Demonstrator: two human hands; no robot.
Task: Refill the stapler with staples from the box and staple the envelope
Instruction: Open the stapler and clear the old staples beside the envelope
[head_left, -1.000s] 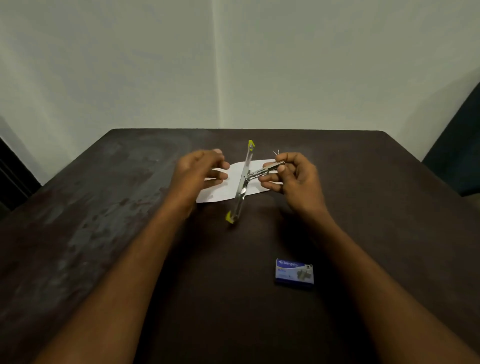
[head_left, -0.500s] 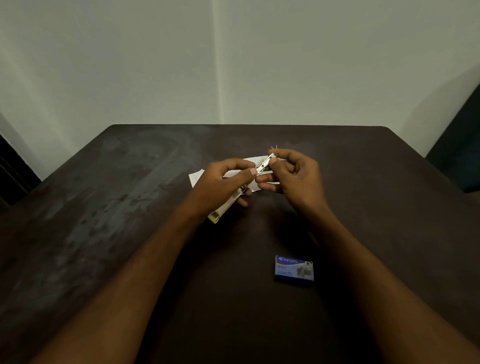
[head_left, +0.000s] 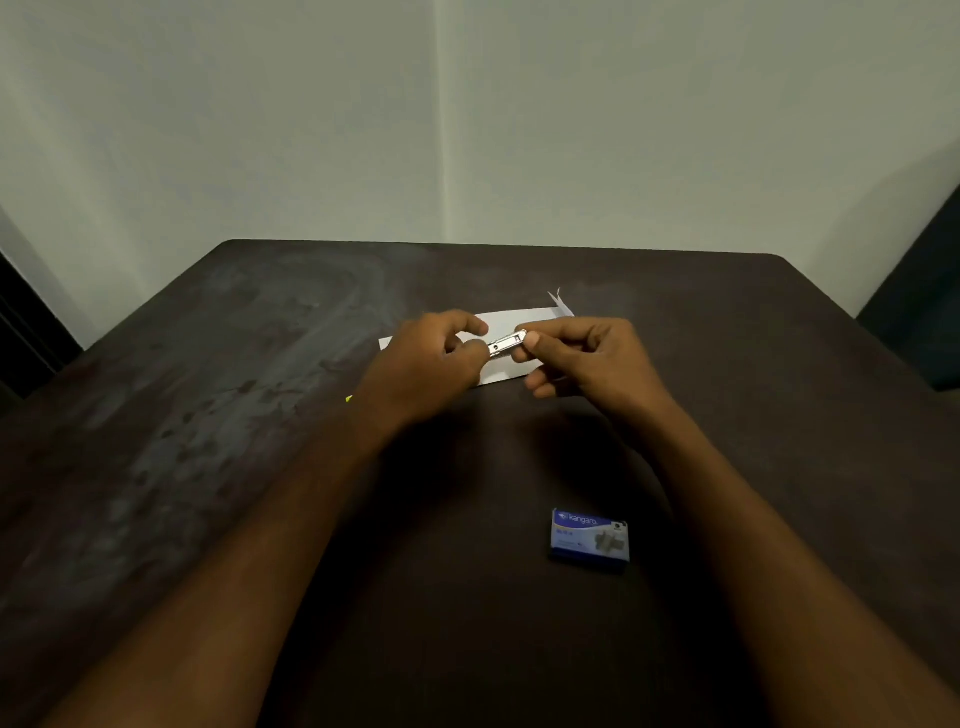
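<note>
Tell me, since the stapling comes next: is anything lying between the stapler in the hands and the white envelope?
Nothing visible does. The small silver metal stapler, gripped by the left hand and right hand, hangs right over the white paper envelope. The blue cardboard staple box lies nearer the person, apart from both.

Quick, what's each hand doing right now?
Left hand: closed around the stapler.
Right hand: fingers pinching the stapler's metal end.
</note>
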